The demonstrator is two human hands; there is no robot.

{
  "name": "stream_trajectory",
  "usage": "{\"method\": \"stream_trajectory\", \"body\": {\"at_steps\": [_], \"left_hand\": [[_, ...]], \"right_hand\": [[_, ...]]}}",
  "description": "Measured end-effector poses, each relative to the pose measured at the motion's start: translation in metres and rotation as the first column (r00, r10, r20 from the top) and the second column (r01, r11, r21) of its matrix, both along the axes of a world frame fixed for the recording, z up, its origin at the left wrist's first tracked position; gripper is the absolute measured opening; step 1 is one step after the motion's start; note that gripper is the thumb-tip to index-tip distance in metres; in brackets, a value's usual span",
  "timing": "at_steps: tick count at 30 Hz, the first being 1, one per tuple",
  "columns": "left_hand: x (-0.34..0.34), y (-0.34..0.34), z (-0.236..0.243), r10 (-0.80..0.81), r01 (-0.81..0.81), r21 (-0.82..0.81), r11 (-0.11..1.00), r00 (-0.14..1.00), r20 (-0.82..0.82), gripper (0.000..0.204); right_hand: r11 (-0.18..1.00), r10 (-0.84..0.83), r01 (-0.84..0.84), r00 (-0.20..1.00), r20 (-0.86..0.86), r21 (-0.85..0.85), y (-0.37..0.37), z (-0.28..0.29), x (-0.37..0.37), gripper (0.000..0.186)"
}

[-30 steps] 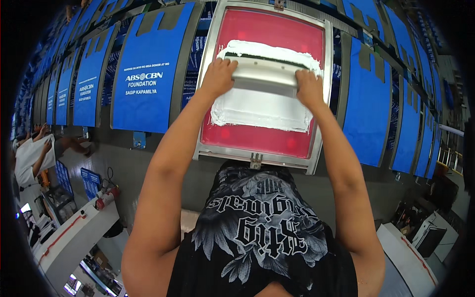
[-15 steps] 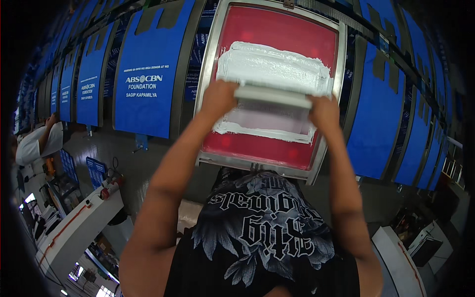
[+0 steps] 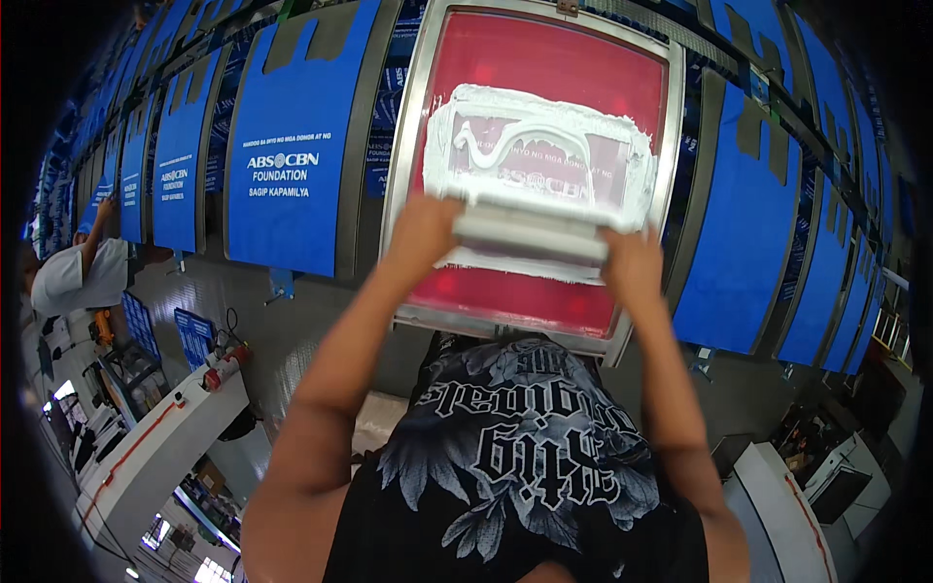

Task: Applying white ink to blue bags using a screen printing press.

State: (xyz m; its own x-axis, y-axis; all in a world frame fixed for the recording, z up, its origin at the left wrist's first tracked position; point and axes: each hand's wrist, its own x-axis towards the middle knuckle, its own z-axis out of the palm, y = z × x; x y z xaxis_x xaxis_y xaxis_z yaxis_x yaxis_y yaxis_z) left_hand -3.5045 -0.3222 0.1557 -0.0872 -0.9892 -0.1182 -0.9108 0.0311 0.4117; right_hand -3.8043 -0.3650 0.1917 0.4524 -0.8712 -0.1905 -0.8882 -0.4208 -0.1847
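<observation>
A screen-printing frame (image 3: 674, 126) with a metal rim and red mesh (image 3: 544, 49) lies in front of me. Both hands grip a pale squeegee (image 3: 530, 231) laid crosswise on the mesh. My left hand (image 3: 425, 231) is closed round its left end, my right hand (image 3: 632, 260) round its right end. White ink (image 3: 637, 180) borders a thinly coated window, where lettering shows through and a curved ridge of ink remains. More ink gathers along the squeegee's far side, and a strip lies on its near side. The squeegee's blade edge is hidden.
Flat boards carrying blue fabric pieces (image 3: 282, 155) stand in a row on the left; more blue pieces (image 3: 736, 214) line the right. At the far left another person (image 3: 83, 277) in a white shirt reaches toward the row. White counters (image 3: 160, 442) stand behind me on both sides.
Both hands have drawn the squeegee toward me across the mesh. The thick ink patch beyond it is now swept thin, revealing lettering. The other person's arm has shifted slightly.
</observation>
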Motion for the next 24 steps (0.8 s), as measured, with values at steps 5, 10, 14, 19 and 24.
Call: {"method": "stream_trajectory", "body": {"at_steps": [5,10,14,19,24], "left_hand": [[0.008,-0.146,0.021,-0.087,0.094,-0.07,0.993,0.992,0.095,0.026],[0.016,-0.015,0.028,-0.072,0.068,0.093,0.993,0.997,0.037,0.023],[-0.006,0.058,0.003,-0.142,0.121,-0.217,0.969,0.986,-0.084,0.024],[-0.003,-0.09,0.014,0.007,-0.01,0.029,1.0,0.992,0.122,0.028],[0.02,-0.154,0.032,-0.03,0.027,0.021,0.999,0.991,0.127,0.04]], "right_hand": [[0.997,0.067,-0.07,0.995,-0.077,-0.032,-0.144,-0.005,0.0,0.035],[0.995,0.021,-0.016,0.998,-0.053,0.096,-0.011,0.021,-0.002,0.039],[0.997,-0.034,0.028,0.995,0.089,0.067,0.069,-0.001,-0.014,0.036],[0.996,-0.004,-0.006,0.994,-0.106,-0.088,-0.076,-0.03,-0.007,0.036],[0.995,0.072,-0.068,0.996,-0.055,0.075,-0.166,0.01,0.013,0.038]]}}
